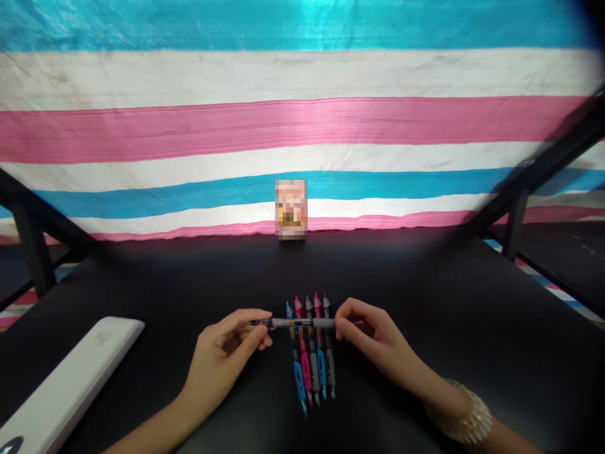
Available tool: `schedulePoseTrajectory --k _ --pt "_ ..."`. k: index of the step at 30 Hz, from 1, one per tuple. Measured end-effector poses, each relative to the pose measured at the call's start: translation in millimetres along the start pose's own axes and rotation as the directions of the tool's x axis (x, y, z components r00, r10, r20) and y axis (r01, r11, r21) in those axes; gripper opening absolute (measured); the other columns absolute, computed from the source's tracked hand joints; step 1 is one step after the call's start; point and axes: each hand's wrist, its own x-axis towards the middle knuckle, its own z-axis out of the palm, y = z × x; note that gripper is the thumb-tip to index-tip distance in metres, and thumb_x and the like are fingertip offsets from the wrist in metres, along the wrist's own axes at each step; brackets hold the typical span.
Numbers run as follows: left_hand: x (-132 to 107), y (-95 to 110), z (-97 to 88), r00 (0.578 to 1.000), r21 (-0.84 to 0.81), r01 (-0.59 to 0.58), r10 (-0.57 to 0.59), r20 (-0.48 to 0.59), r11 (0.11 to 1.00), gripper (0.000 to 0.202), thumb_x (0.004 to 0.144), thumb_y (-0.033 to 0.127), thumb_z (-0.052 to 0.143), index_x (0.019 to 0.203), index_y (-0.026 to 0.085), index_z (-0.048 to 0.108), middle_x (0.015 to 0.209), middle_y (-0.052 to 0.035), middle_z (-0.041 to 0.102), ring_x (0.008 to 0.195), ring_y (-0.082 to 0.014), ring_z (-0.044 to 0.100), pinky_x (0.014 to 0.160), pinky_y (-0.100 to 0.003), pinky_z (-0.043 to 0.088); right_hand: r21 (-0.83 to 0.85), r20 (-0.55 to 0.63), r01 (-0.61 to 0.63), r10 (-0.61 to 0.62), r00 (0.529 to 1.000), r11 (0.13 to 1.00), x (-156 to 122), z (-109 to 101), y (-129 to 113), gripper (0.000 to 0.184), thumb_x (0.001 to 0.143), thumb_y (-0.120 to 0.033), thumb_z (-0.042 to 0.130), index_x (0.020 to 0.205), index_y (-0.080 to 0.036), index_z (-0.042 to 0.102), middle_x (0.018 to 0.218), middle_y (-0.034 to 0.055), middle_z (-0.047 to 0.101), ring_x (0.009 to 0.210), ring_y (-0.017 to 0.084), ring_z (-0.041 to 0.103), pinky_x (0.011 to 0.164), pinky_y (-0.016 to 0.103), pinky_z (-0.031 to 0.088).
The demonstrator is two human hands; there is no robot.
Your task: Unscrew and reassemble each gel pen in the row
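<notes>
A clear-barrelled pen with a grey grip [302, 323] is held level between my two hands, above a row of pens. My left hand [231, 343] pinches its dark clicker end between thumb and fingers. At the other end, my right hand [366, 328] has its thumb and forefinger closed on the grey-grip side, hiding the tip. Below lie several click pens side by side, among them a blue pen [299, 378], a pink pen [306, 372] and a grey pen [330, 369]. Their clickers point away from me.
A long white plastic case [70, 384] lies on the black table [189, 277] at the left. At the far edge stands a small blurred box [291, 211]. Black frame bars [534, 164] rise at both sides, before a striped sheet [236, 75].
</notes>
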Motion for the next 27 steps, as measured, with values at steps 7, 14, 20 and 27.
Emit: schedulePoseTrajectory --k 7,14,20,27 --pt "-1.4 -2.6 -1.2 1.000 -0.022 0.014 -0.014 0.003 1.000 0.016 0.088 0.018 0.066 0.099 0.023 0.076 0.066 0.0020 0.076 0.058 -0.0121 0.071 0.056 -0.017 0.058 0.058 0.048 -0.031 0.029 0.998 0.998 1.6 -0.2 -0.8 0.044 0.100 -0.050 0.052 0.071 -0.018 0.060 0.066 -0.0010 0.057 0.058 0.012 0.048 0.053 0.023 0.038" --pt "-0.1 -1.4 -0.7 1.000 -0.006 0.010 -0.010 -0.012 1.000 0.015 0.088 0.018 0.066 0.099 0.022 0.076 0.066 0.0010 0.076 0.057 -0.0125 0.071 0.056 -0.017 0.058 0.089 0.044 -0.043 0.039 0.998 0.995 2.1 -0.2 -0.4 0.041 0.100 -0.048 0.052 0.075 -0.018 0.061 0.069 -0.0008 0.058 0.059 0.012 0.046 0.053 0.024 0.035" --pt "0.6 0.5 0.0 1.000 -0.013 -0.007 0.006 -0.025 1.000 0.016 0.087 0.016 0.066 0.098 0.022 0.075 0.064 0.0022 0.076 0.056 -0.0113 0.071 0.057 -0.016 0.058 0.153 0.027 -0.059 0.055 0.998 0.987 2.9 -1.2 3.3 0.030 0.094 -0.047 0.064 0.085 -0.019 0.061 0.074 -0.0013 0.058 0.062 0.012 0.048 0.053 0.023 0.036" --pt "1.7 1.0 -0.3 0.999 -0.033 0.012 -0.013 -0.032 0.999 0.016 0.087 0.016 0.066 0.097 0.022 0.076 0.064 0.0024 0.076 0.056 -0.0107 0.071 0.057 -0.014 0.057 0.181 0.055 -0.078 0.069 0.996 0.980 4.6 -0.3 2.5 0.035 0.095 -0.048 0.063 0.080 -0.017 0.061 0.070 -0.0010 0.058 0.057 0.010 0.044 0.052 0.022 0.033"
